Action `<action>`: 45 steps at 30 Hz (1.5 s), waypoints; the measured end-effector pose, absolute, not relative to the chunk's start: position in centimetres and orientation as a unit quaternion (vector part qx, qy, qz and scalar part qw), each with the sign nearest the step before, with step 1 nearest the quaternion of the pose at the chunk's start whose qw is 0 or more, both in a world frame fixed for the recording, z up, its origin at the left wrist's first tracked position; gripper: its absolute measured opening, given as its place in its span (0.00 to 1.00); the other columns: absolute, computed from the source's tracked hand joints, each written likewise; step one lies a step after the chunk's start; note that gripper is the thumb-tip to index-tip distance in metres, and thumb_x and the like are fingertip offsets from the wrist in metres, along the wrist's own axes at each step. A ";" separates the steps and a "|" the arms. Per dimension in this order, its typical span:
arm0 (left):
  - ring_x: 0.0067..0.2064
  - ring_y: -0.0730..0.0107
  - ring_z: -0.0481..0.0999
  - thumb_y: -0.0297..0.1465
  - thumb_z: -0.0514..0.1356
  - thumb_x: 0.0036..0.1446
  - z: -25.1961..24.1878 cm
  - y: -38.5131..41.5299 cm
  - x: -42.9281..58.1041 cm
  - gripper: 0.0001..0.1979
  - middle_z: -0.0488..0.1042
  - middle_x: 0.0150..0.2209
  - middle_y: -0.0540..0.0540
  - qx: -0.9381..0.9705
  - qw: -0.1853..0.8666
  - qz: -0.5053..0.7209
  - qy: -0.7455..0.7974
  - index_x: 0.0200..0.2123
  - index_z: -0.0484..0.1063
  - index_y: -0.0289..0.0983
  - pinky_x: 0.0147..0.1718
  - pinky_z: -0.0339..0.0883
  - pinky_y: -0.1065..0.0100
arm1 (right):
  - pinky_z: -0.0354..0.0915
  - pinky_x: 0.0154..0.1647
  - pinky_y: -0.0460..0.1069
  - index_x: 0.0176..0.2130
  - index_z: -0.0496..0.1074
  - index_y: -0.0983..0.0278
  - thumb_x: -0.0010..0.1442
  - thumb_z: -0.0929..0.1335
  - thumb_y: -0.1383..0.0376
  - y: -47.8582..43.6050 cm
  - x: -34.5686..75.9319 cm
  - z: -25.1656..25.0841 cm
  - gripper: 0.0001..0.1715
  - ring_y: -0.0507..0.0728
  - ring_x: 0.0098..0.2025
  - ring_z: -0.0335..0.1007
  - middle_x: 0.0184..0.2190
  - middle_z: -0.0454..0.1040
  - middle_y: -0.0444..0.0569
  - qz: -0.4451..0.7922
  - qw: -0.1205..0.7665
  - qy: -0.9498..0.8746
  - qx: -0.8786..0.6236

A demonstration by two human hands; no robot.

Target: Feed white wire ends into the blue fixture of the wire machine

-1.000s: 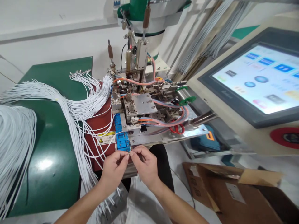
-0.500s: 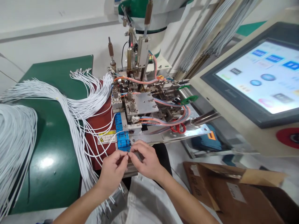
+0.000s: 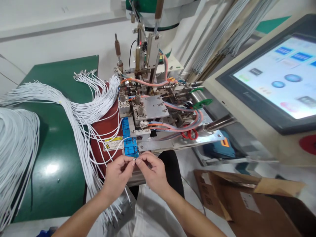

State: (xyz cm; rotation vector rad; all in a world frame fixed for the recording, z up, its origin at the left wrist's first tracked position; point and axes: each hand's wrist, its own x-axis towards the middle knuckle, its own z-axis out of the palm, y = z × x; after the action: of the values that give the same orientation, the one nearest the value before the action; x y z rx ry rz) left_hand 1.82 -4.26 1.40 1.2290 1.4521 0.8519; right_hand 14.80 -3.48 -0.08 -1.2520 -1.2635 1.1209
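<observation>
My left hand (image 3: 118, 176) and my right hand (image 3: 153, 171) meet at their fingertips, both closed in a pinch. Between them shows the small pale end of a white cable (image 3: 134, 159); its fine detail is too small to make out. Just beyond the fingertips sits a row of blue clamp blocks (image 3: 130, 146) along the edge of a machine (image 3: 153, 108). A few white cables run from these blocks across a red-brown plate (image 3: 105, 123) with a warning label (image 3: 113, 144). A thick bundle of white cables (image 3: 74, 121) hangs down left of my left hand.
A green table (image 3: 51, 187) on the left carries a second cable bundle (image 3: 19, 141). On the right a touch screen panel (image 3: 276, 79) juts in above an opened cardboard box (image 3: 261, 210). Orange and grey air hoses (image 3: 177, 125) loop over the machine.
Both hands have shifted slightly up in view, towards the blue blocks, still pinched together. The pale cable end now shows more clearly between the fingertips. The view has moved a little.
</observation>
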 end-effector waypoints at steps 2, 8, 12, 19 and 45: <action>0.20 0.79 0.65 0.33 0.57 0.53 1.2 -4.3 1.9 0.09 0.68 0.21 0.52 0.493 0.523 0.357 0.597 0.34 0.71 0.33 0.21 0.62 0.76 | 0.61 0.26 0.46 0.21 0.70 0.65 0.52 0.66 0.66 -3.4 15.0 -0.3 0.11 0.51 0.24 0.62 0.20 0.67 0.44 0.496 0.485 -0.507 -0.511; 0.20 0.78 0.68 0.33 0.57 0.54 0.8 -4.4 1.5 0.14 0.73 0.24 0.50 0.493 0.545 0.352 0.580 0.43 0.69 0.34 0.23 0.64 0.74 | 0.64 0.26 0.47 0.24 0.71 0.65 0.50 0.67 0.66 -2.7 15.7 -0.3 0.06 0.51 0.25 0.65 0.23 0.69 0.46 0.530 0.491 -0.476 -0.502; 0.20 0.78 0.69 0.35 0.55 0.55 0.6 -4.6 1.4 0.12 0.74 0.28 0.48 0.492 0.548 0.347 0.581 0.41 0.69 0.35 0.23 0.64 0.73 | 0.63 0.27 0.46 0.23 0.71 0.64 0.51 0.67 0.68 -2.8 15.7 -0.2 0.06 0.52 0.26 0.66 0.23 0.70 0.46 0.474 0.486 -0.533 -0.505; 0.26 0.75 0.70 0.31 0.56 0.55 1.2 -3.5 0.1 0.12 0.73 0.30 0.49 0.661 0.405 0.255 0.577 0.44 0.68 0.38 0.26 0.66 0.73 | 0.61 0.28 0.46 0.22 0.68 0.64 0.52 0.65 0.66 -2.5 16.3 -1.3 0.08 0.52 0.25 0.64 0.22 0.69 0.45 0.382 0.448 -0.574 -0.569; 0.36 0.66 0.73 0.18 0.48 0.54 -0.7 -1.1 -0.4 0.14 0.70 0.34 0.44 0.798 0.139 0.138 0.570 0.38 0.70 0.35 0.35 0.69 0.65 | 0.58 0.30 0.46 0.26 0.64 0.62 0.61 0.56 0.63 0.8 17.3 -3.4 0.15 0.53 0.28 0.64 0.24 0.68 0.44 0.362 0.273 -0.703 -0.548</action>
State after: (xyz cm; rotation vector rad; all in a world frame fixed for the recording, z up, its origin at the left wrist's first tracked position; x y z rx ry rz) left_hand -0.37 -1.09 -0.65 2.3071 1.6480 0.3999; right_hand 17.30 0.80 -3.44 -1.4750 -1.8914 0.9744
